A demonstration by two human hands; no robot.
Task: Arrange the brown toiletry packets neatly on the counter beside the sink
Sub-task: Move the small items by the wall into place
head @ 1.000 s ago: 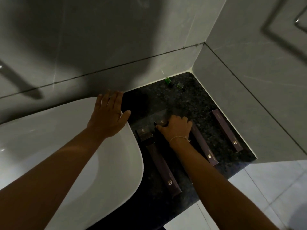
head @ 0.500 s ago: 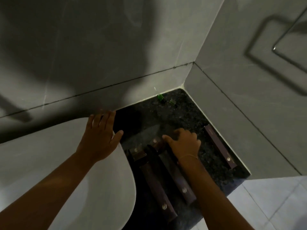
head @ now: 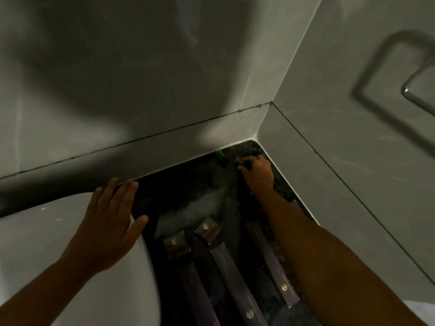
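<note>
Several long brown packets lie side by side on the dark speckled counter [head: 188, 184]: one at the left [head: 195, 285], one in the middle [head: 235, 283], one at the right [head: 273, 267]. Two short brown packets [head: 176, 245] [head: 208, 229] sit at their far ends. My left hand [head: 106, 227] rests flat, fingers apart, on the white sink's rim [head: 47, 231]. My right hand [head: 257, 169] reaches into the back corner, its fingers curled around a small dark bottle [head: 242, 162]. A small green bottle [head: 220, 155] stands just left of it.
Grey tiled walls close the counter at the back and right. A metal towel bar [head: 416, 76] hangs on the right wall. My right forearm hides part of a further packet near the right wall.
My right hand left the packets and moved away to the back corner, onto the small dark bottle. The left hand stayed on the sink rim. The camera has tilted closer.
</note>
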